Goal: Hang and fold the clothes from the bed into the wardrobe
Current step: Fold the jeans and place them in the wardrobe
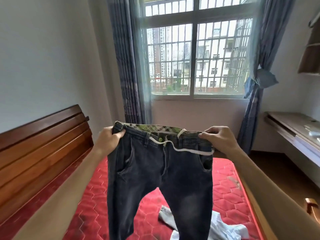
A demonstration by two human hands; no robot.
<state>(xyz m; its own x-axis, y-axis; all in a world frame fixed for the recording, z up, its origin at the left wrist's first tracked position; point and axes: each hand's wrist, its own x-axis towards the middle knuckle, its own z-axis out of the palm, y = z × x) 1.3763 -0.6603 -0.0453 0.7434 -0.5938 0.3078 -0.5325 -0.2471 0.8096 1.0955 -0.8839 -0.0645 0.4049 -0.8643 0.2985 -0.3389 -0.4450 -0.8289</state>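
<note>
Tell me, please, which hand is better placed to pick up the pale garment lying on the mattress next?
Right, probably. The pale garment lies on the red mattress below the right hand; the left hand is across the jeans from it. Both grip the waistband, so one must let go first.

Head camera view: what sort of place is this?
Probably a bedroom in a home: a bed with a wooden headboard and a curtained window behind it.

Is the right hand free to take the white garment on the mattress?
Probably not yet: the right hand grips the jeans by the waistband, and their legs hang in front of the white garment.
</note>
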